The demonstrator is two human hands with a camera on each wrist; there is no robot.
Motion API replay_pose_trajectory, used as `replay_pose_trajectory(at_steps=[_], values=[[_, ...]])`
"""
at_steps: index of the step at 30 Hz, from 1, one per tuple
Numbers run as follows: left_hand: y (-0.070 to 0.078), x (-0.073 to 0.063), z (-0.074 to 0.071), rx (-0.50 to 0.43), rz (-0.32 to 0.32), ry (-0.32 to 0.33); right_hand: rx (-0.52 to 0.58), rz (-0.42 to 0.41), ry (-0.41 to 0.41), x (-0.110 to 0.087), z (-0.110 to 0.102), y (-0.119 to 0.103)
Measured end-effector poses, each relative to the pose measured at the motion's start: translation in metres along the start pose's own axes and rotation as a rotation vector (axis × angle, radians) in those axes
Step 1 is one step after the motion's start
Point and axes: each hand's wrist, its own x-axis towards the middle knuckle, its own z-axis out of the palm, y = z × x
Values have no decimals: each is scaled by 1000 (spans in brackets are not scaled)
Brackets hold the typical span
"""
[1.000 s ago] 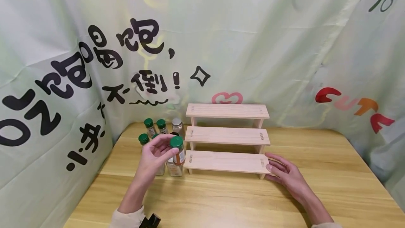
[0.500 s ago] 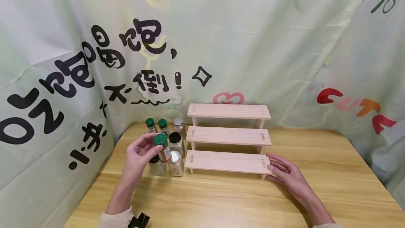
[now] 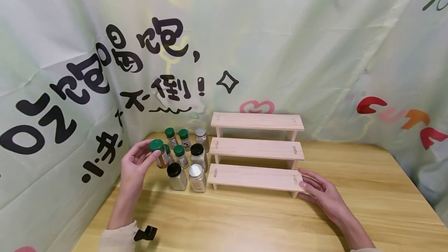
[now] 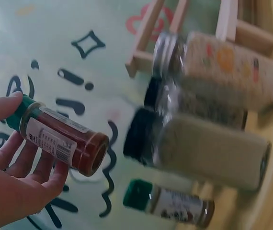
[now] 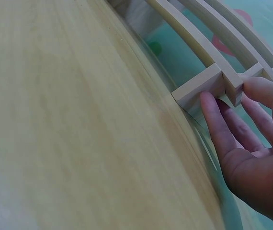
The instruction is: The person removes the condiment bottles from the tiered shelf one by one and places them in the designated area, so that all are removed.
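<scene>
My left hand (image 3: 134, 165) holds a small spice jar (image 3: 162, 161) with a green cap, raised at the left of the jar group. In the left wrist view the jar (image 4: 55, 140) leans, its thumb-side cap gripped, showing red-brown contents and a white label. My right hand (image 3: 324, 194) holds the right end of the bottom step of a three-step wooden rack (image 3: 253, 177). The right wrist view has its fingers (image 5: 216, 120) against the rack's leg (image 5: 199, 90) and a digit on the step's end.
Left of the rack stand a black-capped jar (image 3: 177, 178), a silver-capped jar (image 3: 198, 180), another black-capped jar (image 3: 198, 158), a grey-capped jar (image 3: 201, 138) and several green-capped jars (image 3: 184, 141). A printed curtain (image 3: 297, 49) hangs behind the wooden table (image 3: 227, 221).
My left hand has carried the green-capped jar leftward, away from the rack's side and past the front jars, uncovering those behind. The right hand stays at the rack; the head view shifts slightly.
</scene>
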Motion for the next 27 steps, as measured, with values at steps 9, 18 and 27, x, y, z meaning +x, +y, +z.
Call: replay_pose_trajectory(at_steps=[9, 18, 27], values=[[-23, -3, -23, 78, -98, 49, -11, -15, -4, 2, -1, -1], [-51, -8, -37, 104, -176, 10, -10, -15, 0, 2, -1, -2], [-72, -15, -48, 90, -212, -32, -4, -8, 8, 0, -2, 0]])
